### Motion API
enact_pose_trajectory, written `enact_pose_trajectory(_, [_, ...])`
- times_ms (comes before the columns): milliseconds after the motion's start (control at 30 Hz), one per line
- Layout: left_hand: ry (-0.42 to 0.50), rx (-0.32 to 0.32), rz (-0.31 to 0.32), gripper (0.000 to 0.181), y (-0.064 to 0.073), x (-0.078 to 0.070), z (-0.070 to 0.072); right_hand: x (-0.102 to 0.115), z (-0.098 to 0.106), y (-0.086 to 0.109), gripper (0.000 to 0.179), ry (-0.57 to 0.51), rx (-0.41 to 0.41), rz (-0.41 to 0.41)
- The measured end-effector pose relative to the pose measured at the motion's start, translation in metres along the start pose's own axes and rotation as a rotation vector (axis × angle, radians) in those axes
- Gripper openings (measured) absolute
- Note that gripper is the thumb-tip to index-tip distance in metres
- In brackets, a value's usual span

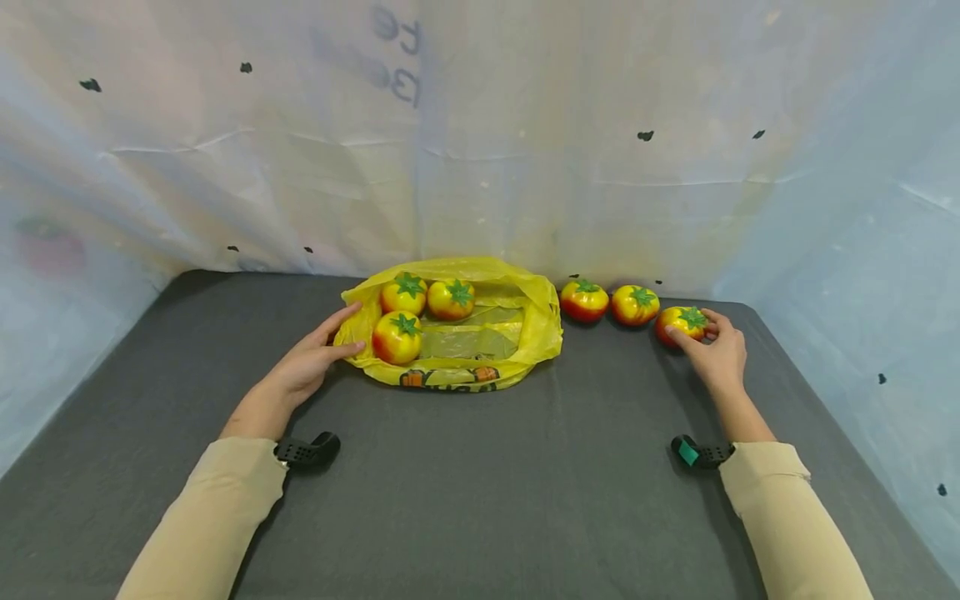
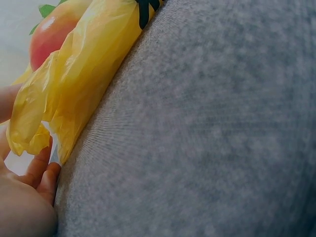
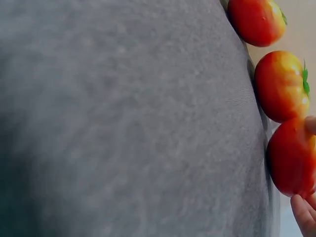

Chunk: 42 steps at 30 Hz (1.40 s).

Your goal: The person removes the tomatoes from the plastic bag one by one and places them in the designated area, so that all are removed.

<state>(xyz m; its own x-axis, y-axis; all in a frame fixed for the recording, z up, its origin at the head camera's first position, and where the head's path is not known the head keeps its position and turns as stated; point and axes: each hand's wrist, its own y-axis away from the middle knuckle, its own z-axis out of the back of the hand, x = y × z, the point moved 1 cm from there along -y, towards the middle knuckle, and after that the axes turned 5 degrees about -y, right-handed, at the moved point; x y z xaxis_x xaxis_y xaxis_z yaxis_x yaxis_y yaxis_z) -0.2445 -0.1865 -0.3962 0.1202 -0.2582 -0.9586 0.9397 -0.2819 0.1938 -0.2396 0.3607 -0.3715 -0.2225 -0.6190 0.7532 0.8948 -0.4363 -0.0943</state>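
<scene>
A yellow plastic bag (image 1: 542, 321) lies with its mouth spread wide. Inside its left part sit three red-and-yellow tomatoes, the nearest tomato (image 1: 396, 338) close to the front rim. My left hand (image 1: 303, 362) holds the bag's left edge, the thumb over the rim and the fingers along the outside. In the left wrist view the thin plastic (image 2: 81, 74) bunches between thumb and fingers. Far to the right, my right hand (image 1: 720, 354) grips the end tomato (image 1: 677, 325) of a row, thumb in front and fingers behind. That tomato (image 3: 291, 160) almost meets its neighbour in the right wrist view.
Two more tomatoes stand between the bag and my right hand: one tomato (image 1: 584, 301) beside the bag and another tomato (image 1: 635, 305) in the middle of the row. The dark grey table (image 1: 495, 483) backs onto a whitish hanging sheet (image 1: 487, 167).
</scene>
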Motion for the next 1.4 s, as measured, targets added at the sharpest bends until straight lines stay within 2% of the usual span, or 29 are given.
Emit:
enact_pose_trajectory(267, [0.004, 0.0, -0.003, 0.076, 0.001, 0.0, 0.0, 0.003, -0.005, -0.014, 0.077, -0.022, 0.003, -0.07])
enact_pose_trajectory(733, [0.012, 0.002, 0.0, 0.076, 0.003, -0.002, -0.001, 0.002, -0.007, -0.036, 0.08, -0.01, -0.021, -0.097])
enact_pose_trajectory(1000, [0.007, -0.002, -0.003, 0.075, 0.002, -0.001, 0.0, 0.002, -0.007, -0.037, 0.086, -0.041, -0.029, -0.104])
enact_pose_trajectory(1233, [0.013, -0.003, -0.001, 0.075, 0.003, 0.0, 0.001, 0.007, -0.001, -0.03, 0.082, -0.067, -0.055, -0.06])
enact_pose_trajectory(1400, [0.004, -0.005, 0.0, 0.075, 0.002, 0.0, 0.001, 0.013, 0.004, -0.026, 0.08, -0.111, -0.078, -0.058])
